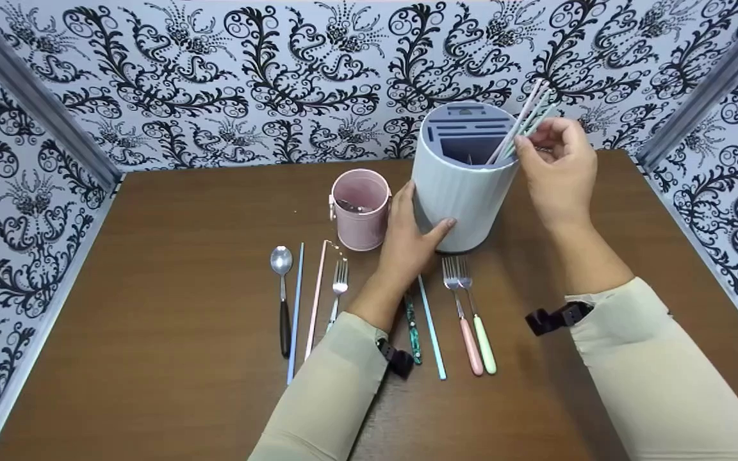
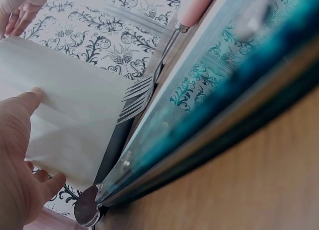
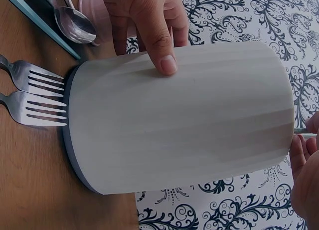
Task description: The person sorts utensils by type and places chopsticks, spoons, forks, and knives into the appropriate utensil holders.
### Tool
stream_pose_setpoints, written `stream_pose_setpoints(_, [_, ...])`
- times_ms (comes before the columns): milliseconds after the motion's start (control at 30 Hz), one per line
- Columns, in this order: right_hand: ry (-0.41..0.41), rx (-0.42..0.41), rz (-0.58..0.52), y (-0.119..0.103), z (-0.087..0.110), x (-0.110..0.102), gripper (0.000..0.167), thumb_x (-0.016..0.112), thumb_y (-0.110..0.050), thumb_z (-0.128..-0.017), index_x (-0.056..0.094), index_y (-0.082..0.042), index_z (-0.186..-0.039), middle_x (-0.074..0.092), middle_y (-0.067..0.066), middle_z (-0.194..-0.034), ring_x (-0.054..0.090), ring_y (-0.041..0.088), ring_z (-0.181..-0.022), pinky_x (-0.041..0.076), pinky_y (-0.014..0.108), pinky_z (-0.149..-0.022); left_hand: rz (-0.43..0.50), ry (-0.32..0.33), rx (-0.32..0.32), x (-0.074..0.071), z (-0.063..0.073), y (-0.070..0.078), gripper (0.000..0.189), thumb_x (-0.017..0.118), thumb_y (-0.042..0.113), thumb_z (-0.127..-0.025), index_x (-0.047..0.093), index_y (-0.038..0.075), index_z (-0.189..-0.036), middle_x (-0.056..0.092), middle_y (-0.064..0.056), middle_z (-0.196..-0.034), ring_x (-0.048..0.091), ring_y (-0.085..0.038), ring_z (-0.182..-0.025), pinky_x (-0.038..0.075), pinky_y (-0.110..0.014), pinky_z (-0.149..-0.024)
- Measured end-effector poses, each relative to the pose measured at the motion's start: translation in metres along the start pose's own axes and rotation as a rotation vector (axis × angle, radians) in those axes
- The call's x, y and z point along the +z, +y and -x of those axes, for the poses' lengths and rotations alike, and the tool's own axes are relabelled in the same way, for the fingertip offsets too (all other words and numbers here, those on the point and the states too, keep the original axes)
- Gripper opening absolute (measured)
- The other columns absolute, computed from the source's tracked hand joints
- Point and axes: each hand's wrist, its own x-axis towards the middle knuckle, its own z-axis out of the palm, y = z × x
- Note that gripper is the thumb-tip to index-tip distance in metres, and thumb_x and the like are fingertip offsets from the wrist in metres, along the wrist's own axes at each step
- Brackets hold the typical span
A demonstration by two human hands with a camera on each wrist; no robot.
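Observation:
A tall white knife block (image 1: 462,205) with a grey slotted top stands on the table, shown side-on in the right wrist view. My left hand (image 1: 407,246) grips its lower left side, the thumb lying across the front wall. At the right of the rim, my right hand (image 1: 561,173) pinches a few pink and green chopsticks (image 1: 531,118) between thumb and fingers. Their lower ends go into the open compartment at the front of the top; how deep is hidden by the wall.
Left of the block is a pink cup (image 1: 361,224) with metal pieces inside. Nearer lie a black-handled spoon (image 1: 282,301), a blue chopstick (image 1: 296,307), a pink chopstick (image 1: 316,298), a fork (image 1: 339,282), a teal-handled utensil (image 1: 413,333), a light-blue chopstick (image 1: 433,336) and two forks (image 1: 468,320).

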Motion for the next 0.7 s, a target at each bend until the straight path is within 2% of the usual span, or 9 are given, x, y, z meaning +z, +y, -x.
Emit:
stream_pose_setpoints(100, [0.011,-0.004,-0.002,0.001,0.001,-0.001,0.020,0.075,-0.001,-0.090,0.066,-0.005,-0.108,0.062,-0.001,-0.097,0.064,0.013,-0.092,0.056,0.020,-0.084,-0.004,0.004,0.007,0.000,0.000,0.000,0.094,0.083,0.038,-0.089,0.031,0.005,-0.161,0.039,-0.014,-0.162,0.038,-0.026,-0.152,0.030,-0.038,-0.128])
stream_pose_setpoints(367, [0.051,-0.013,-0.081,0.001,0.008,-0.004,0.020,0.075,0.003,-0.088,0.068,-0.010,-0.102,0.064,0.004,-0.095,0.065,0.016,-0.088,0.056,0.022,-0.082,-0.004,0.014,0.011,0.001,0.000,0.000,0.095,0.083,0.037,-0.088,0.032,0.004,-0.161,0.039,-0.015,-0.163,0.038,-0.027,-0.152,0.029,-0.037,-0.129])
stream_pose_setpoints(700, [0.064,0.004,-0.150,0.007,0.029,-0.007,0.020,0.076,0.006,-0.087,0.069,-0.003,-0.103,0.064,0.008,-0.094,0.065,0.018,-0.087,0.059,0.022,-0.081,-0.014,0.017,0.007,0.001,0.001,0.000,0.095,0.083,0.038,-0.088,0.032,0.005,-0.161,0.039,-0.014,-0.163,0.038,-0.028,-0.152,0.029,-0.038,-0.129])
